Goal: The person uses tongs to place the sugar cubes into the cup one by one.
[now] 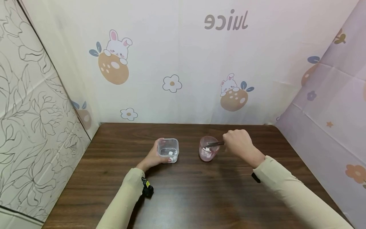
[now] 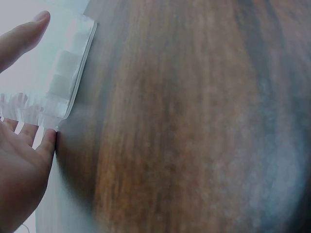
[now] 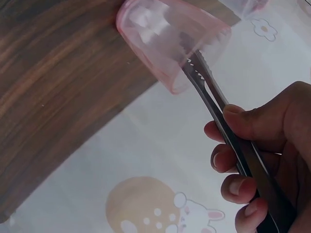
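In the head view my left hand grips a clear square plastic container on the table, thumb along its near side. A few white cubes lie in its bottom; the left wrist view shows pale cubes through the wall. My right hand holds dark metal tongs, their toothed tips inside a pink translucent cup. White pieces sit in that cup. Whether the tips pinch a piece is hard to tell.
The dark wood table reaches back to a printed cloth wall. Patterned panels stand at the left and right. Between the container and the cup is a short stretch of tabletop.
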A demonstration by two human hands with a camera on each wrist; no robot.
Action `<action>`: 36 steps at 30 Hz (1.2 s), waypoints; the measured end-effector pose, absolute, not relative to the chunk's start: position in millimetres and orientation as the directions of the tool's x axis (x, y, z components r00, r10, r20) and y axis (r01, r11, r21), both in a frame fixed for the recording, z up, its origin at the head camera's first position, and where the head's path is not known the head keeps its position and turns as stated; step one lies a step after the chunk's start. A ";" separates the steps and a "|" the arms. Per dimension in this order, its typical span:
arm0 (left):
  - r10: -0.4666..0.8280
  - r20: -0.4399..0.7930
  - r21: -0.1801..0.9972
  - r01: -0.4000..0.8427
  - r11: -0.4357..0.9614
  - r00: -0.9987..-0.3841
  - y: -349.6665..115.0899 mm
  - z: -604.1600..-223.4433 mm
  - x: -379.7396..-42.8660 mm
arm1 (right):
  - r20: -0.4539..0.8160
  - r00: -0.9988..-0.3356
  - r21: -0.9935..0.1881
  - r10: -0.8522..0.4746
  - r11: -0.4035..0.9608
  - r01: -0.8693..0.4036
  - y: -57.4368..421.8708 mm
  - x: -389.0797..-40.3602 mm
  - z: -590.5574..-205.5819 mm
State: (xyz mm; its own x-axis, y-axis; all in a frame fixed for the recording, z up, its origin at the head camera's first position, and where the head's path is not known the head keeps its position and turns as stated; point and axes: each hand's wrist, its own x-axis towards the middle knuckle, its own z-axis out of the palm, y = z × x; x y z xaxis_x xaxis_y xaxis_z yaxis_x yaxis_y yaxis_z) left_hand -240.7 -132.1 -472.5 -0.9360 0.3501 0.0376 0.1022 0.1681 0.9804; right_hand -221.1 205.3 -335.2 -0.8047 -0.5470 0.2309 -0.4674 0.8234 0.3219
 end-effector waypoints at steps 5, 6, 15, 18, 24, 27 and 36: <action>0.335 0.047 0.983 0.103 0.151 -0.941 -132.1 -477.8 -241.9 | 0.239 -0.809 0.299 -0.538 0.833 -0.466 204.3 -218.7 -323.3; 0.333 0.042 0.984 0.096 0.147 -0.942 -132.3 -478.3 -242.3 | 0.244 -0.808 0.292 -0.536 0.835 -0.466 203.6 -217.9 -320.9; 0.300 0.034 0.984 0.085 0.158 -0.953 -133.0 -502.6 -254.8 | 0.306 -0.784 0.274 -0.541 0.838 -0.472 196.3 -218.5 -313.7; 0.290 0.042 0.982 0.094 0.167 -0.956 -132.3 -504.1 -254.9 | 0.313 -0.779 0.271 -0.544 0.837 -0.476 190.8 -219.5 -313.0; 0.292 0.061 0.976 0.118 0.183 -0.954 -131.3 -504.2 -255.1 | 0.312 -0.769 0.276 -0.559 0.827 -0.489 174.8 -220.6 -310.3; 0.303 0.055 0.979 0.111 0.170 -0.951 -131.3 -501.2 -254.7 | 0.312 -0.757 0.283 -0.574 0.817 -0.503 165.5 -221.3 -310.1; 0.357 0.042 0.981 0.107 0.164 -0.933 -133.0 -471.9 -240.9 | 0.326 -0.717 0.277 -0.616 0.787 -0.550 138.3 -224.6 -318.4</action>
